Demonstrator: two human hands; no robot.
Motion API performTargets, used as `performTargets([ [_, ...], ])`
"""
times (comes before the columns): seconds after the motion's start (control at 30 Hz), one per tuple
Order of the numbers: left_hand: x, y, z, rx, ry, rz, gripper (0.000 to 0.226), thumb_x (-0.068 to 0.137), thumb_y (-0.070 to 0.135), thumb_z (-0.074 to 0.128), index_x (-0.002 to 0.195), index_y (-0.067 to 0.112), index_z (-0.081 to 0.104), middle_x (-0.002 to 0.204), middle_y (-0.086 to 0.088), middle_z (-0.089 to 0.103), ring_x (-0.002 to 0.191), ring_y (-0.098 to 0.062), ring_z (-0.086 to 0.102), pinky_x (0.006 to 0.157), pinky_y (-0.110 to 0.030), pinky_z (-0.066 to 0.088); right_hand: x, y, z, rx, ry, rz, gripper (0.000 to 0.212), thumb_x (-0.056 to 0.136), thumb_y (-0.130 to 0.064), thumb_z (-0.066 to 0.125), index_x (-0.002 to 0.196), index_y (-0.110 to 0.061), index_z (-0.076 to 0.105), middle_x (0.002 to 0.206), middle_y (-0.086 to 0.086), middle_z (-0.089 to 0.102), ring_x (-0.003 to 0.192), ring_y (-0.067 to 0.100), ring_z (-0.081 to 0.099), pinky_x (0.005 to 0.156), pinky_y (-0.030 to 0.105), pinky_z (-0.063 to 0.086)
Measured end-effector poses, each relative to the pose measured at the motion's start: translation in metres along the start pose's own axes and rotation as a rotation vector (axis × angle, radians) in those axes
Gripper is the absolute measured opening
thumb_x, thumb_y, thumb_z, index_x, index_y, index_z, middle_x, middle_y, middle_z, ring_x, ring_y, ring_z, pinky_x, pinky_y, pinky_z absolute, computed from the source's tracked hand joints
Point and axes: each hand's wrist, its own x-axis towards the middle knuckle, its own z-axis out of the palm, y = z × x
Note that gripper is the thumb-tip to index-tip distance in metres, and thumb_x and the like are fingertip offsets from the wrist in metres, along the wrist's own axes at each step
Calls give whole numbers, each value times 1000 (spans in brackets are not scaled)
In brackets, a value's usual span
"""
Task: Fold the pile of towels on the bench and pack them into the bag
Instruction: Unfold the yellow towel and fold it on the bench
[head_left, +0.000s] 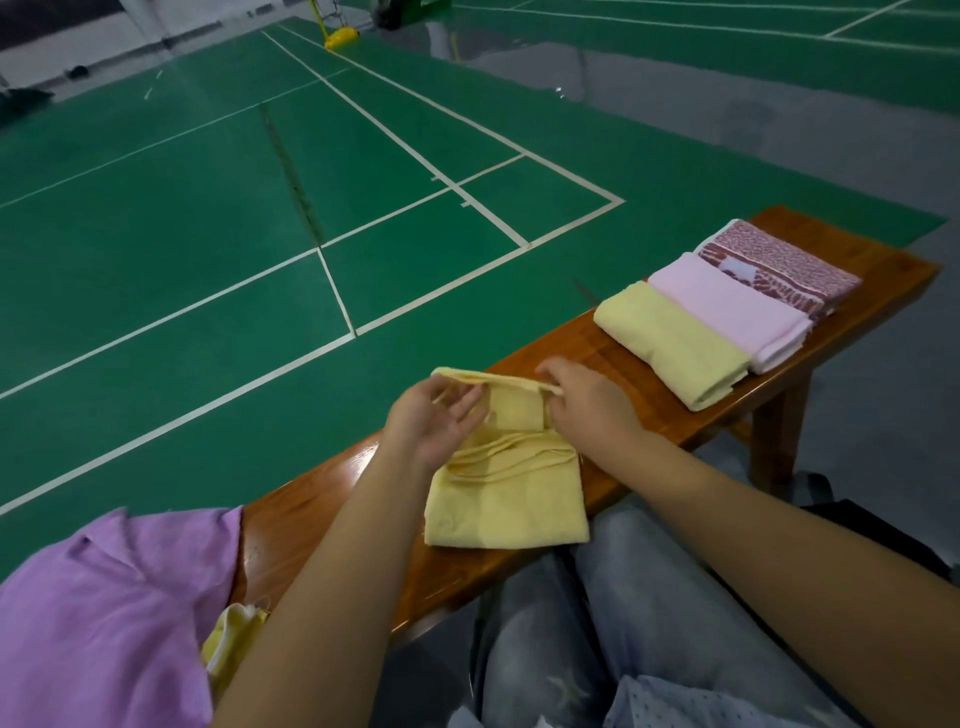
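Both grips, left hand (434, 415) and right hand (587, 402), on yellow towel's (506, 499) raised far edge

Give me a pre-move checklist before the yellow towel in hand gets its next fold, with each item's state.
1. Left hand holds the yellow towel at its far edge: ok.
2. Right hand pinches the same edge: ok.
3. Towel's near half lies flat on the bench: ok.
4. Folded yellow towel, pink towel and patterned towel lie clear of the hands: ok.
5. Unfolded purple towel waits at the left: ok.
6. Bag open and within reach: cannot tell, not clearly in view.
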Motion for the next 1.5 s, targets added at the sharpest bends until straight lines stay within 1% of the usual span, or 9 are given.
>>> performTargets([
  [0.1, 11, 1, -2, 97, -34, 98, 46, 102, 22, 47, 144, 11, 34, 143, -5, 39, 132, -27, 44, 98, -51, 46, 22, 2, -5, -64, 142, 112, 46, 95, -17, 53, 139, -13, 40, 140, 7, 44, 127, 24, 43, 102, 38, 41],
  [0.2, 4, -5, -17, 681, 37, 244, 53, 97, 31, 56, 143, 14, 36, 148, 1, 39, 132, -19, 43, 108, -45, 40, 14, 9, 1, 16, 130, 53, 48, 93, -21, 57, 138, -14, 41, 142, 6, 40, 130, 22, 40, 104, 35, 38],
  [0.3, -1, -15, -45, 1269, 84, 318, 59, 90, 29, 65, 143, 21, 39, 146, 5, 41, 132, -17, 41, 106, -37, 40, -8, 18, 14, 50, -66, -53, 56, 88, -32, 65, 137, -21, 42, 144, 0, 38, 133, 19, 34, 107, 32, 31],
  [0.4, -7, -28, -69, 1465, 26, 215, 62, 89, 19, 64, 144, 26, 36, 147, 4, 36, 131, -19, 39, 106, -38, 39, -19, 22, 25, -5, -394, -30, 82, 81, -41, 71, 148, -26, 25, 154, -2, 25, 140, 20, 23, 115, 41, 25],
  [0.83, -33, -66, -82, 1082, 292, 232, 50, 90, 32, 66, 132, 18, 42, 101, 8, 55, 85, -4, 53, 60, -19, 41, -26, 34, 25, -44, -297, 186, 56, 87, -34, 65, 137, -17, 44, 129, 7, 50, 116, 23, 50, 94, 34, 45],
  [1.03, -28, -52, -64, 891, 358, 110, 50, 82, 26, 75, 125, 12, 52, 112, 1, 58, 102, -17, 55, 83, -33, 48, -29, 31, 24, 97, -214, 244, 53, 85, -17, 69, 133, -13, 46, 107, 2, 56, 95, 16, 53, 75, 26, 42],
  [1.13, -27, -51, -57, 899, 288, 16, 36, 80, 23, 77, 110, 13, 58, 107, 0, 61, 94, -16, 56, 79, -32, 49, -31, 35, 23, 91, -203, 214, 52, 84, -18, 69, 131, -13, 48, 103, -2, 49, 90, 13, 50, 73, 25, 41],
  [1.27, -37, -55, -51, 966, 186, 114, 12, 84, 17, 71, 92, 12, 63, 101, -2, 63, 93, -17, 57, 78, -32, 48, -37, 40, 21, 151, -210, 214, 65, 82, -21, 73, 138, -16, 42, 132, 7, 47, 114, 20, 51, 95, 32, 45],
  [1.5, -65, -53, -62, 648, -189, 175, 18, 73, 1, 63, 75, 18, 64, 97, 2, 64, 94, -19, 56, 81, -32, 46, -36, 42, 6, 277, -303, 146, 77, 79, -24, 76, 144, -27, 34, 148, -4, 36, 137, 18, 34, 108, 37, 33],
])
